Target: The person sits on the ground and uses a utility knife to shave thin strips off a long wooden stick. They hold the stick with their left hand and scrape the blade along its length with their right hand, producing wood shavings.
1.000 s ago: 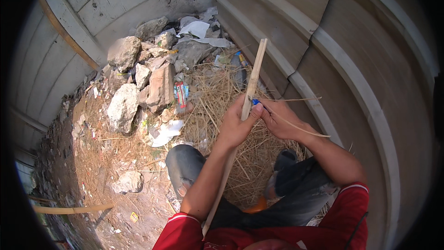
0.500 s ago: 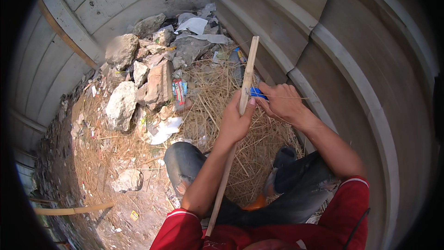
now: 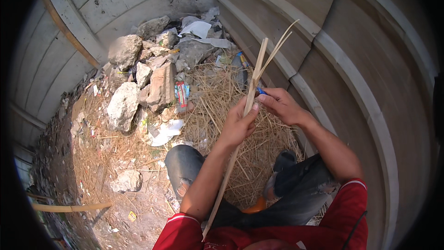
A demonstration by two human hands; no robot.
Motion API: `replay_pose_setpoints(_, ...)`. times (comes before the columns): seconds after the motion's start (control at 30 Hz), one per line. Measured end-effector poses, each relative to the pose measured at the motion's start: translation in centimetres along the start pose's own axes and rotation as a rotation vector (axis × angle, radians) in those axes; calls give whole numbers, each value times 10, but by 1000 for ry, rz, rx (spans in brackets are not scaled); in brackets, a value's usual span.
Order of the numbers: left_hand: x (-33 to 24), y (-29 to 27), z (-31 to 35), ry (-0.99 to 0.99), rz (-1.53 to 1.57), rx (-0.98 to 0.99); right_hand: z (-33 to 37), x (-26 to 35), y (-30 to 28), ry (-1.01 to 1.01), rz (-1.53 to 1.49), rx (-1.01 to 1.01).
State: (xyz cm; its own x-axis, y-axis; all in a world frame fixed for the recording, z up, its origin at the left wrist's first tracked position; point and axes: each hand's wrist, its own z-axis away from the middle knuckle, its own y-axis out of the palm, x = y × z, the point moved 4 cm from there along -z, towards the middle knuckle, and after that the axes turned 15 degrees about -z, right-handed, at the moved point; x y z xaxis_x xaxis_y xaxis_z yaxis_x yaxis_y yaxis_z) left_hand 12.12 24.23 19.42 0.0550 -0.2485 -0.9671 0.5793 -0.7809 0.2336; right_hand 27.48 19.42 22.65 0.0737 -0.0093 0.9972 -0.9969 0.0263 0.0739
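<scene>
A long, pale bamboo stick slants from my chest up past my hands. My left hand is wrapped round it, thumb lying along its upper face. Fingers closed, my right hand grips what looks like a small blue-handled knife against the stick's right side; its blade cannot be made out. Above my hands, thin slivers fork away from the stick to the upper right, still joined to it near the knife. Straw-like shavings cover the ground beneath.
Corrugated sheeting rises close on my right, and a pale panelled wall stands ahead. Rocks and litter lie piled ahead to the left. A bamboo pole is at lower left. My bent knees flank the shavings.
My right hand has turned and shifted slightly beside the stick, covering more of the blue handle. Slivers now stand out from the stick's upper end, toward the right.
</scene>
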Motion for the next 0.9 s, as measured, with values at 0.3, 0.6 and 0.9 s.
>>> replay_pose_setpoints(0.3, -3, 0, -1, 178, -632, -218, 10, 33, -2, -512, 450, -301)
replay_pose_setpoints(0.6, -2, 16, 0, 133, -785, -206, -2, 27, -17, -725, 571, -106)
replay_pose_setpoints(0.9, 10, 17, -5, 78, -580, -126, 1, 39, -56, -356, -614, -288)
